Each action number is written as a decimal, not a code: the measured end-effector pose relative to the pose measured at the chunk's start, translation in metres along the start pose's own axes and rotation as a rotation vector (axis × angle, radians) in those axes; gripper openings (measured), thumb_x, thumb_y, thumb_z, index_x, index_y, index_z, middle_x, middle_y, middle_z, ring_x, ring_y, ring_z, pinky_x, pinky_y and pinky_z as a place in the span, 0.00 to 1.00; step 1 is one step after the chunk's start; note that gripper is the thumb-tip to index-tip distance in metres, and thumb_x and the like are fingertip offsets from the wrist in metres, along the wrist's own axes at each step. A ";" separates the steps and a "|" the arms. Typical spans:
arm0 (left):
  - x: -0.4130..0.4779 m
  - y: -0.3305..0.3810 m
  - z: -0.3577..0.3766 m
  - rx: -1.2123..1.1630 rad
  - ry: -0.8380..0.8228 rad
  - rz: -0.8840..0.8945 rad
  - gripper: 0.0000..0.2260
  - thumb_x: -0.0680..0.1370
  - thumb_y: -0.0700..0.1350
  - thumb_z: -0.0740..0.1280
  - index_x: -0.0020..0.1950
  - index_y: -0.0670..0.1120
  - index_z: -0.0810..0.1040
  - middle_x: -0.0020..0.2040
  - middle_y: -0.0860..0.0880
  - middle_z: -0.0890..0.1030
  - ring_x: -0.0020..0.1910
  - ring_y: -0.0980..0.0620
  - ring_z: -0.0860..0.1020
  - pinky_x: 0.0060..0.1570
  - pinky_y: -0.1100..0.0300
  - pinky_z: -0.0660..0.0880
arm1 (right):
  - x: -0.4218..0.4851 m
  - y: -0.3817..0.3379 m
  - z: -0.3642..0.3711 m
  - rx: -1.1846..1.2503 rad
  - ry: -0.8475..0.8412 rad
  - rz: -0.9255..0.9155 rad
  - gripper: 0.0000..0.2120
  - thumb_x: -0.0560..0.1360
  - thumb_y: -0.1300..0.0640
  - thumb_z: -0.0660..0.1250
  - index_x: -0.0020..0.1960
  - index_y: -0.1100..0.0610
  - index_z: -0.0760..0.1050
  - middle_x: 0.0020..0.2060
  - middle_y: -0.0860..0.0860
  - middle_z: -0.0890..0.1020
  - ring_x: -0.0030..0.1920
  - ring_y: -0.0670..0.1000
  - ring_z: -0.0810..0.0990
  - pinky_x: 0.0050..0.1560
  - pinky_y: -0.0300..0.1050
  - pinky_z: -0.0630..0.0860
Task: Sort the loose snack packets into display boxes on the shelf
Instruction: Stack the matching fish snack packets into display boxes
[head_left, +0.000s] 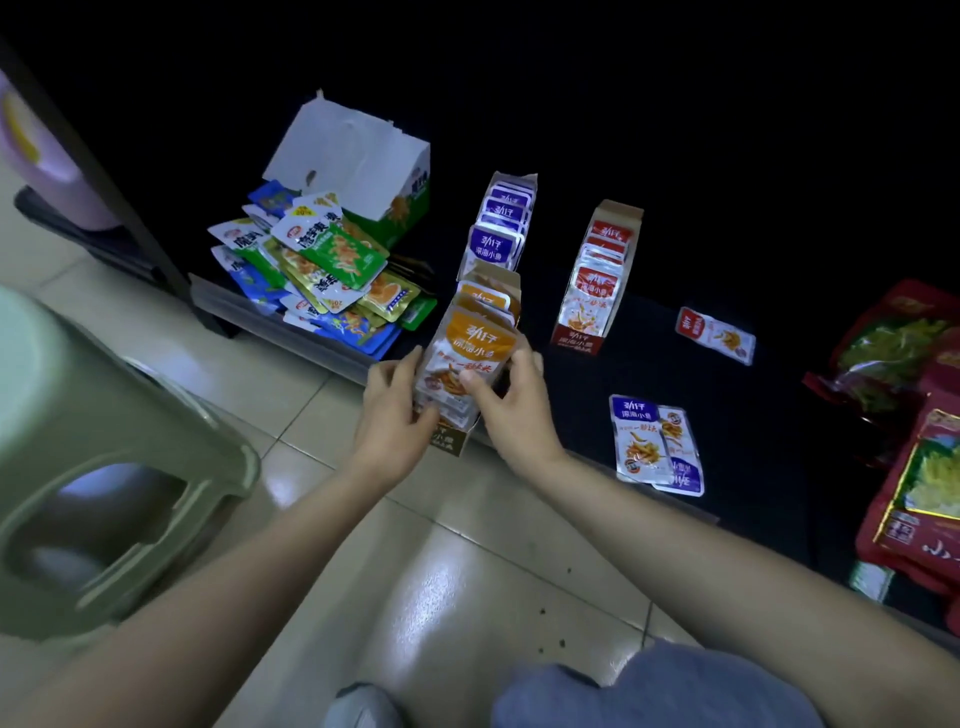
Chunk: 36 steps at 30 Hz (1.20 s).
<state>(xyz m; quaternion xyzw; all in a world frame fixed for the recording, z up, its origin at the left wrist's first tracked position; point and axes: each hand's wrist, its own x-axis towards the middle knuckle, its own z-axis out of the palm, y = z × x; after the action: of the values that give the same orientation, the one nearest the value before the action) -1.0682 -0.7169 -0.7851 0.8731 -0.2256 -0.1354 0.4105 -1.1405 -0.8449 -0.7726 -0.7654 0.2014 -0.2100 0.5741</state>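
Orange-topped packets (475, 343), white below. Purple-topped packets (498, 228); red-topped packets (597, 275). Loose pile (317, 270): green, blue, yellow mixed. Open carton (358, 166): white, green base. Stool (78, 415) pale green. Floor (441, 571): glossy beige tiles.

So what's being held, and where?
The orange-packet display box: left hand grips its left side, right hand its right side, thumb on the front packet.

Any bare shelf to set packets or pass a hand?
Bare: gap between purple box and red box; stretch between red box and loose purple packets. Crowded: packet pile left, red bags right, orange box gripped by left hand and right hand at the edge.
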 end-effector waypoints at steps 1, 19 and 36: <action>0.000 -0.002 0.002 0.003 -0.009 0.009 0.30 0.77 0.39 0.65 0.78 0.46 0.60 0.66 0.42 0.65 0.63 0.44 0.71 0.64 0.52 0.70 | 0.000 0.003 0.001 -0.102 0.002 -0.042 0.20 0.75 0.58 0.71 0.65 0.56 0.71 0.58 0.54 0.72 0.59 0.45 0.69 0.63 0.41 0.69; -0.006 -0.015 0.016 0.004 -0.033 0.066 0.36 0.80 0.45 0.64 0.80 0.55 0.44 0.76 0.44 0.54 0.68 0.43 0.70 0.62 0.48 0.73 | 0.012 0.024 -0.009 -0.094 -0.040 -0.193 0.21 0.76 0.47 0.67 0.67 0.48 0.69 0.73 0.47 0.58 0.73 0.47 0.62 0.69 0.55 0.70; -0.004 -0.015 0.027 -0.038 -0.084 -0.131 0.34 0.82 0.45 0.61 0.80 0.45 0.43 0.75 0.41 0.57 0.67 0.42 0.69 0.62 0.55 0.67 | 0.022 0.014 -0.010 -0.407 -0.056 -0.285 0.17 0.79 0.50 0.57 0.63 0.54 0.76 0.70 0.51 0.67 0.69 0.50 0.65 0.67 0.53 0.68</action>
<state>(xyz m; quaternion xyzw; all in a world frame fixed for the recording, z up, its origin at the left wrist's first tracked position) -1.0792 -0.7243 -0.8134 0.8715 -0.1825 -0.2025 0.4076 -1.1287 -0.8683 -0.7816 -0.8914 0.1136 -0.2228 0.3779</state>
